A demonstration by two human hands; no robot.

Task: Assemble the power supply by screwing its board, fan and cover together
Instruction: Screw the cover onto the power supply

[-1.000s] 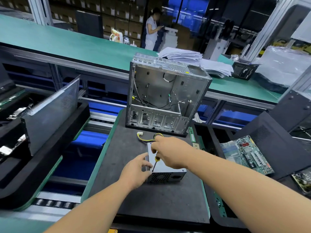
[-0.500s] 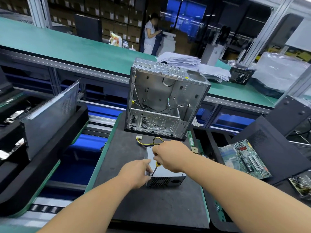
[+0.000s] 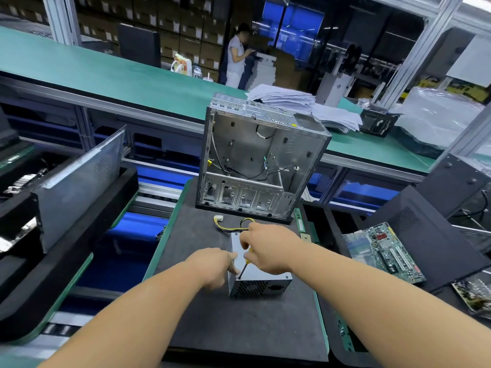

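Grey power supply [image 3: 261, 274], yellow-black cable [image 3: 233, 227], green circuit board [image 3: 393, 252]

R hand [image 3: 268, 248] grips yellow-handled screwdriver [image 3: 245, 264], tip down on near-left top corner of power supply [image 3: 261, 280], which sits on dark mat [image 3: 239, 322]. L hand [image 3: 215, 266] holds PSU's left side. Yellow/black cable [image 3: 228, 226] lies behind it. Open PC case [image 3: 261, 158] stands upright at mat's far end. Motherboard [image 3: 390, 251] off to the right.
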